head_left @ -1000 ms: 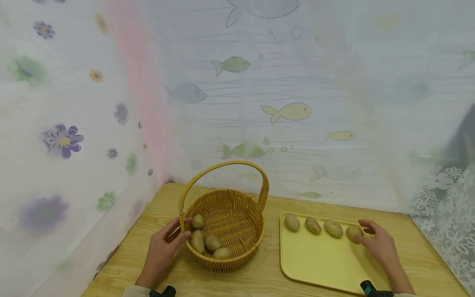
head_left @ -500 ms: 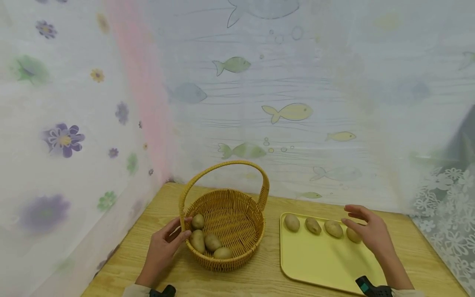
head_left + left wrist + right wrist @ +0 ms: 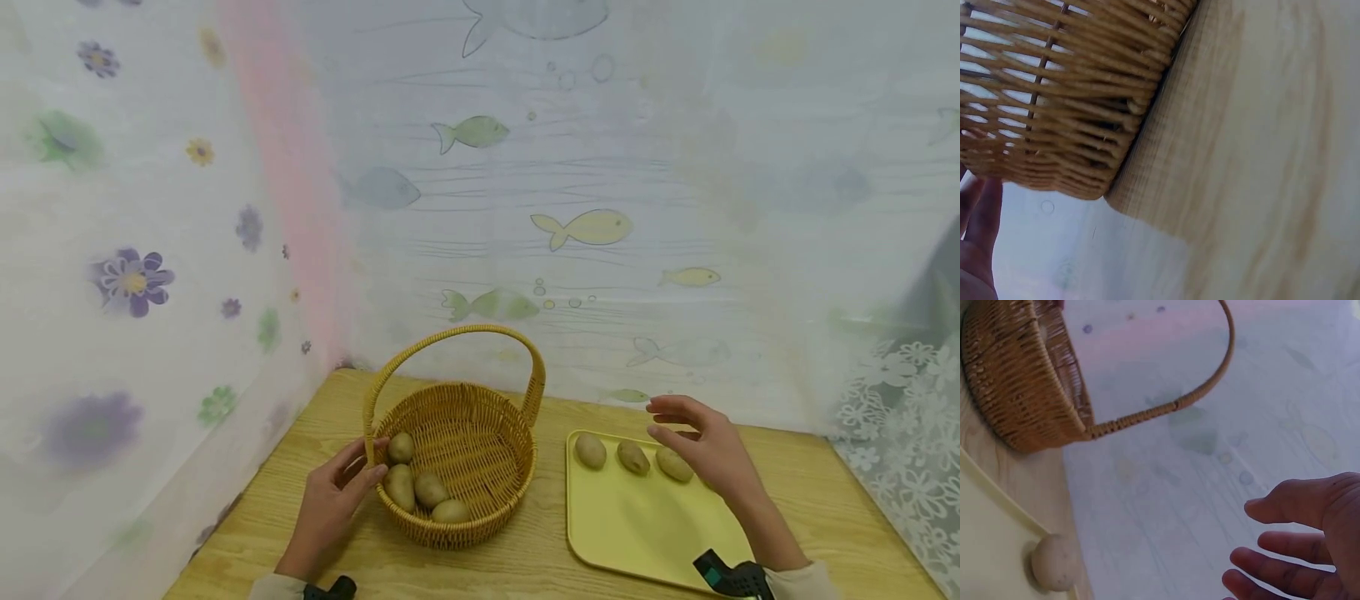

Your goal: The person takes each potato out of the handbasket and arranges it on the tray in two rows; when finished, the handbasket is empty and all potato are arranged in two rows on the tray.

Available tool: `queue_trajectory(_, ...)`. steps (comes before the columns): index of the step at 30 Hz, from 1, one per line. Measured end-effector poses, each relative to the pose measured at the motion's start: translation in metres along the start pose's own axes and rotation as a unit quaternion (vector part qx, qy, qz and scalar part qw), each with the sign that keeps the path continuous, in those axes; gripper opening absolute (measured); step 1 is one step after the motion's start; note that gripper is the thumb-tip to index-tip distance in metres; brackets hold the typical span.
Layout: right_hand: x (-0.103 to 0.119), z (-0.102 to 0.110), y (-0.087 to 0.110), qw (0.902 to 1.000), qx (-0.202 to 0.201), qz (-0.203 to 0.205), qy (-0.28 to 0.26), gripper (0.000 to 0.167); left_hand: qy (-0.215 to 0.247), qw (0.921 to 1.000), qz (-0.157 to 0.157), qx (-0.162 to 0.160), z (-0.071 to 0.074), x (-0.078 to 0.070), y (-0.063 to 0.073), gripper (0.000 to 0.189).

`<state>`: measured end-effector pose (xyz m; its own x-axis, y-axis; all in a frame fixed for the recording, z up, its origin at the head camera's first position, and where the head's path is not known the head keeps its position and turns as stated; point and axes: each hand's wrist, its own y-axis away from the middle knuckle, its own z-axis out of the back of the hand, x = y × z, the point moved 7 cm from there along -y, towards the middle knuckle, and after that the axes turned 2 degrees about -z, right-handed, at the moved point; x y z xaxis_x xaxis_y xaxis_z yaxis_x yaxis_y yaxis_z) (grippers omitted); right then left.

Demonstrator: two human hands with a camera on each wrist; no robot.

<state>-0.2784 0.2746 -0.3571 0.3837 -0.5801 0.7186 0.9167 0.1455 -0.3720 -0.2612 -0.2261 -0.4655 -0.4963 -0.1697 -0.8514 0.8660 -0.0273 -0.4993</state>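
Observation:
My left hand [image 3: 335, 498] holds the left rim of a wicker basket [image 3: 517, 492] at the foot of its tall arched handle [image 3: 465, 330], thumb in front and fingers behind. Several potatoes [image 3: 431, 490] lie together in the left front of the basket. Over the back right of a yellow tray [image 3: 637, 533] hovers my right hand [image 3: 708, 446], fingers apart and bent a little, holding nothing. Potatoes [image 3: 632, 457] stand in a row along the tray's back edge; the hand covers the right end of that row. The right wrist view shows one potato [image 3: 1054, 562] at the tray's edge.
Basket and tray stand side by side on a wooden table [image 3: 551, 500], with a strip of wood between them. A curtain with printed fish [image 3: 592, 227] hangs behind the table, and a flowered one [image 3: 131, 283] on the left. White lace [image 3: 907, 425] borders the right.
My right hand has let go of the rightmost potato on the tray, lifted and moved left above the row. The left hand and the basket have stayed in place.

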Motion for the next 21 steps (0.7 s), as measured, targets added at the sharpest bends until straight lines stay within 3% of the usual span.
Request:
queue_trajectory(7,0.013,-0.017,-0.007,0.9996,0.023,0.017,-0.002,0.036,-0.042,0.999,-0.013,-0.002,0.0,-0.002,0.001,0.046)
queue_trajectory(21,0.035,-0.049,-0.015,0.9953,0.075,0.039,-0.048,0.034,-0.038,0.999,-0.025,0.001,0.0,-0.004,0.0,0.047)
